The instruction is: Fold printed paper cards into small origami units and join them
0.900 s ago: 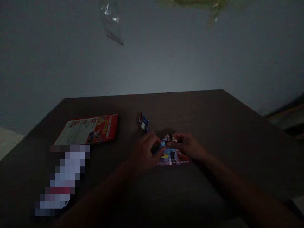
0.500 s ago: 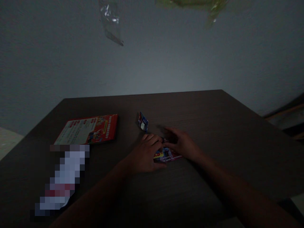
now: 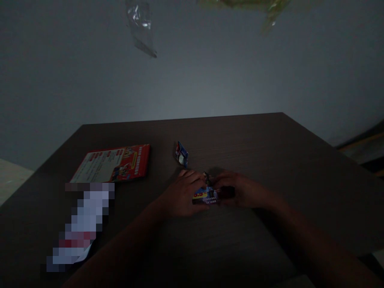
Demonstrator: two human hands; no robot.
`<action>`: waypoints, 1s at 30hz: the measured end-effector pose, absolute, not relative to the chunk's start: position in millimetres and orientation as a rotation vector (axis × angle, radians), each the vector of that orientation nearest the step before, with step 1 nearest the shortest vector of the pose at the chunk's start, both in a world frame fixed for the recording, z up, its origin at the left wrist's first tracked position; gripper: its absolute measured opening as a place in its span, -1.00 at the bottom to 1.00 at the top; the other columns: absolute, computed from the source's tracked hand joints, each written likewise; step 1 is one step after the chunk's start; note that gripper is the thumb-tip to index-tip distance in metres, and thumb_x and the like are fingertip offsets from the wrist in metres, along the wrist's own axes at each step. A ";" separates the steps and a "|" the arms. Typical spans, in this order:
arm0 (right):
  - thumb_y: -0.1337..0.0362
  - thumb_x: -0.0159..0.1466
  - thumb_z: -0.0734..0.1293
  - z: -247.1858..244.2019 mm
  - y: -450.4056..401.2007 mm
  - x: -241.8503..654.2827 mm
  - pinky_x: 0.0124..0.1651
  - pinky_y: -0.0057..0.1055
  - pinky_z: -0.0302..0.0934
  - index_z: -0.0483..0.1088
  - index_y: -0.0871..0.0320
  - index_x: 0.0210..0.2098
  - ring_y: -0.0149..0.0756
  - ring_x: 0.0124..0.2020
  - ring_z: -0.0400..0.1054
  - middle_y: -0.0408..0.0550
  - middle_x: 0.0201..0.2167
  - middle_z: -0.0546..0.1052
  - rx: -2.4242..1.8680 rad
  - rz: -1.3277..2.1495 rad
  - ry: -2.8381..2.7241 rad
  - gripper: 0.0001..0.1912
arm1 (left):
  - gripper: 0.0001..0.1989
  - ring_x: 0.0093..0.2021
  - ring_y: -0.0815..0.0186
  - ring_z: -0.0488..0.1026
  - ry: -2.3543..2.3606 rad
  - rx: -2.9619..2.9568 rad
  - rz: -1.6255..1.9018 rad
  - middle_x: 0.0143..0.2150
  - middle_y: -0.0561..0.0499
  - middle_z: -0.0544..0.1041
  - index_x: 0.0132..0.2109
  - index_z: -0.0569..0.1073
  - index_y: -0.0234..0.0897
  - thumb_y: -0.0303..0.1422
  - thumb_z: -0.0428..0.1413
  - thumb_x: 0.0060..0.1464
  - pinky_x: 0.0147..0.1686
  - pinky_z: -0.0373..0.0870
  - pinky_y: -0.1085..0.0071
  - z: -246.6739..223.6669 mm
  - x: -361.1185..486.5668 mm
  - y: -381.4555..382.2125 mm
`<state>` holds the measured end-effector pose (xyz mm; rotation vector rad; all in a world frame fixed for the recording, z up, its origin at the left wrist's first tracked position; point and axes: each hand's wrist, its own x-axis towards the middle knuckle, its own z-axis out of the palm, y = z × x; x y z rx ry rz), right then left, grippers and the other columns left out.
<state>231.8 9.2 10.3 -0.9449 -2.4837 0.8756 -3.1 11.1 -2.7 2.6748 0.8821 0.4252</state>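
Note:
A small, brightly printed piece of paper or card, blue with a yellow patch and lettering, is on the table between my hands. My left hand grips its left side, fingers over the far edge and thumb along the near one. From the other side, my right hand closes its fingers round the right end, which stands bent up and dark. Just beyond my left fingers lies a small folded printed piece, blue and red. Dim light hides the exact finger contacts.
A red box or book with a pale text panel lies at the left of the dark wooden table. Nearer me is a pixelated whitish item. Behind the table rises a grey wall with clear plastic on it.
My right hand has shifted right and nearer to me, now at the paper's right end. That end is bent up, where it lay flatter before. My left hand has stayed nearly still.

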 end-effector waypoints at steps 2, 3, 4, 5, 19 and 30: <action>0.33 0.05 0.44 11.0 9.3 231.1 -0.09 -0.32 0.21 0.45 0.13 -0.25 -0.26 -0.17 0.34 -0.04 -0.19 0.48 -0.931 0.860 -2.489 -0.76 | -0.51 0.02 0.11 0.27 0.873 2.678 0.426 0.04 -0.10 0.37 -0.03 0.38 -0.22 -0.03 0.14 -0.04 0.02 0.09 0.18 -3.3 -3.7 11.7; 0.34 0.05 0.44 11.4 9.3 230.8 -0.09 -0.32 0.21 0.46 0.13 -0.27 -0.26 -0.17 0.34 -0.04 -0.20 0.48 -0.925 0.855 -2.495 -0.77 | -0.52 0.02 0.12 0.27 0.867 2.678 0.427 0.04 -0.10 0.37 -0.03 0.38 -0.22 -0.04 0.14 -0.02 0.02 0.09 0.18 -3.4 -3.9 12.0; 0.33 0.05 0.44 11.9 9.3 230.6 -0.10 -0.32 0.21 0.45 0.14 -0.28 -0.26 -0.18 0.34 -0.04 -0.21 0.48 -0.920 0.853 -2.499 -0.78 | -0.54 0.02 0.12 0.27 0.862 2.678 0.429 0.04 -0.10 0.37 -0.03 0.39 -0.22 -0.04 0.13 -0.01 0.02 0.09 0.18 -3.4 -4.1 12.2; 0.33 0.04 0.44 12.4 9.3 230.5 -0.10 -0.32 0.22 0.45 0.14 -0.28 -0.26 -0.18 0.34 -0.04 -0.21 0.47 -0.918 0.854 -2.500 -0.78 | -0.57 0.02 0.12 0.27 0.859 2.675 0.434 0.04 -0.10 0.37 -0.04 0.40 -0.21 -0.05 0.12 0.01 0.02 0.09 0.18 -3.3 -4.2 12.2; 0.36 0.08 0.41 13.3 9.9 230.8 -0.10 -0.32 0.23 0.46 0.14 -0.26 -0.27 -0.17 0.35 -0.05 -0.20 0.48 -0.879 0.902 -2.484 -0.80 | -0.69 -0.01 0.15 0.32 0.838 2.674 0.467 0.01 -0.07 0.42 -0.08 0.44 -0.20 -0.16 0.08 0.08 0.01 0.11 0.18 -1.5 -5.3 12.3; 0.47 0.12 0.34 7.6 8.8 227.0 -0.04 -0.28 0.22 0.48 0.13 -0.29 -0.27 -0.15 0.36 -0.03 -0.20 0.50 -0.879 0.788 -2.483 -0.81 | -0.73 -0.04 0.14 0.32 0.930 2.857 0.338 -0.08 -0.10 0.44 -0.13 0.45 -0.26 -0.20 0.02 0.13 -0.04 0.18 0.16 2.4 4.3 -1.3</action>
